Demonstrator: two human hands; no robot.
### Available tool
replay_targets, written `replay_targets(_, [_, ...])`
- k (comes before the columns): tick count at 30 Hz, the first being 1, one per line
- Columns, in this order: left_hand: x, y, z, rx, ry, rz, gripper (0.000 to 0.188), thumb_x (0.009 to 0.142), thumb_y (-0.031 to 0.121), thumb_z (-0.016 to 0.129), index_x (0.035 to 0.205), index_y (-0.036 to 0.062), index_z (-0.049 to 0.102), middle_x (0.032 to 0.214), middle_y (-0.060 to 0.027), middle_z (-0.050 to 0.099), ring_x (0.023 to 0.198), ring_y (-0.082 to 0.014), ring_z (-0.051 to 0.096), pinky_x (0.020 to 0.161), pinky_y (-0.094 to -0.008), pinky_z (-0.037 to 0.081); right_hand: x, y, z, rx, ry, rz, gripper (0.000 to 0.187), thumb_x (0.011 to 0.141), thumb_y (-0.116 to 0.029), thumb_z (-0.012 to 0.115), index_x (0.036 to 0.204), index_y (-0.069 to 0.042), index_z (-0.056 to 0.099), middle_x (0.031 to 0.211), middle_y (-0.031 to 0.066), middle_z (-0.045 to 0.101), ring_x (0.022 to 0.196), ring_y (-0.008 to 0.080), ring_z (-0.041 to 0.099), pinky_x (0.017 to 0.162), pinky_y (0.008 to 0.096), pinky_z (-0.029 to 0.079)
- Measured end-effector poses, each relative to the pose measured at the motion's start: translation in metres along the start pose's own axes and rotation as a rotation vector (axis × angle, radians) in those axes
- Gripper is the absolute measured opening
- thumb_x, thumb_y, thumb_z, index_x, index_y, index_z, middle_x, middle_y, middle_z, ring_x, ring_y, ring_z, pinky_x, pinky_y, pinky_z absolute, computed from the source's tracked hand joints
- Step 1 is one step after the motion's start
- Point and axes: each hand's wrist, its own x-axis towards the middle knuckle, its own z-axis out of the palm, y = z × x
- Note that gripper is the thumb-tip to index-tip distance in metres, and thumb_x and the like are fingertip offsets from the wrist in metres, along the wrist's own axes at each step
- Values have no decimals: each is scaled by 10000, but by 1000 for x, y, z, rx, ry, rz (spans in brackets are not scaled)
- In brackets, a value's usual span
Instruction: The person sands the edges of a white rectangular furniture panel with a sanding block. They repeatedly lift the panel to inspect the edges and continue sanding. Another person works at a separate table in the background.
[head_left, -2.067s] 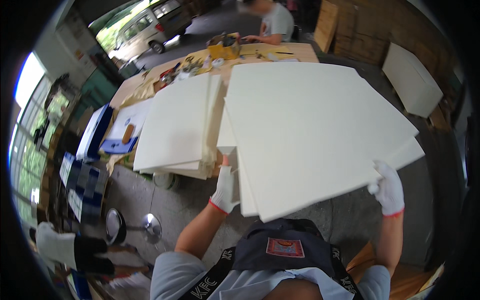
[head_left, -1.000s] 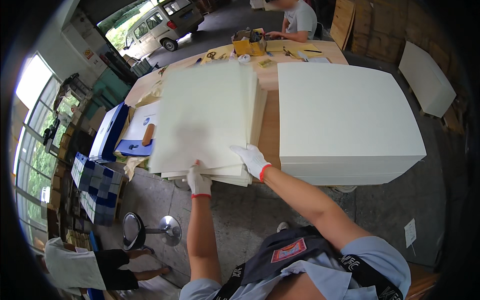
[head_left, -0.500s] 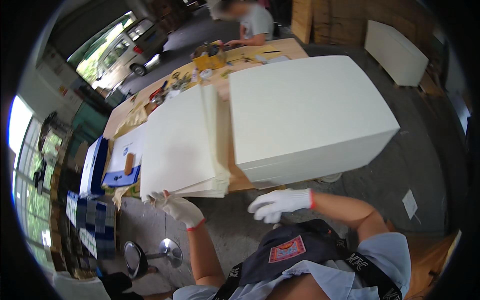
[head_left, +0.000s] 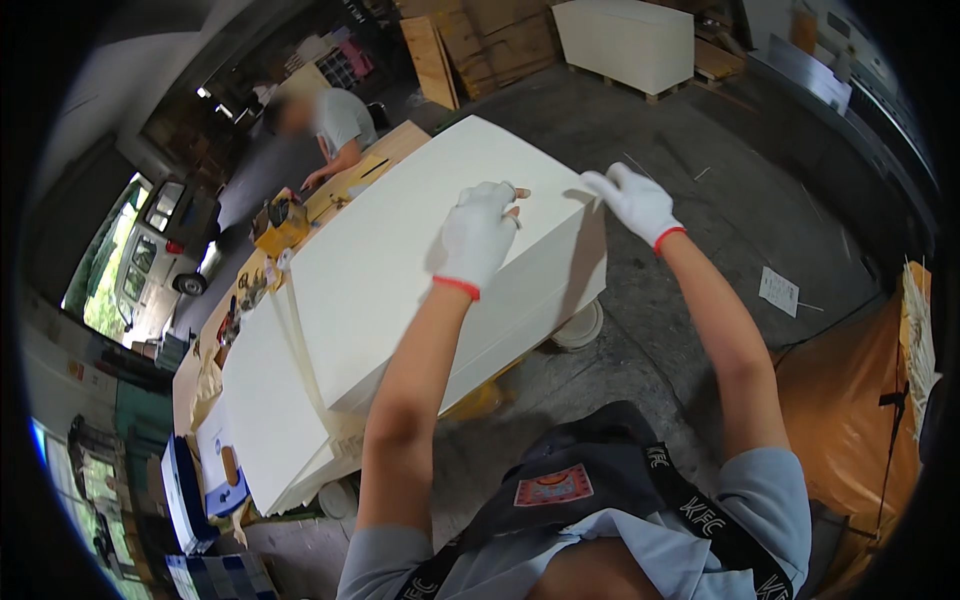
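A tall stack of large white sheets (head_left: 400, 260) fills the middle of the bench. Over its top surface is my left hand (head_left: 478, 235), in a white glove with a red cuff; bare fingertips show, and its loosely bent fingers hold nothing visible. My right hand (head_left: 640, 207), gloved the same way, is at the stack's far right corner with its fingers apart. Its fingertips meet the corner; whether a sheet edge lies between them is unclear. Left of the tall stack lies a lower pile of white sheets (head_left: 265, 400), its edges uneven.
The wooden bench (head_left: 400, 143) carries a yellow box (head_left: 280, 225) and small tools. A co-worker (head_left: 340, 125) leans at its far end. A blue-and-white folder (head_left: 215, 450) lies at left. An orange cover (head_left: 840, 410) stands at right, a white tub (head_left: 580, 328) under the stack.
Both my hands have moved up and away from me, from the bench's near edge to the tall stack: the left over its top, the right to its corner. My view has turned to the right.
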Motion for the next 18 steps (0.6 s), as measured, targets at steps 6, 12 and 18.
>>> replay_targets(6, [39,-10,39,-108,-77,-93,314,875,187,705,1169,77,696,1102,-174,669,1006,-322,641,867,-384,501,11,-3,-8,-225,80,-409,598,853,-696,561,776,-105,602,802,118,653,785,329,651,684,440,498])
replay_targets(12, [35,-5,46,-114,-35,-72,297,903,145,678,1189,68,686,1115,-169,691,983,-301,670,877,-354,509,45,-16,2,13,134,-553,551,919,-638,522,816,-99,565,728,88,620,694,272,630,637,390,489])
replay_targets(18, [31,-14,52,-447,-81,-104,367,903,108,668,1265,51,643,1172,-146,693,1084,-233,661,944,-313,487,33,-32,24,784,-85,-11,524,986,-565,461,820,-72,528,661,58,519,584,172,493,652,313,428])
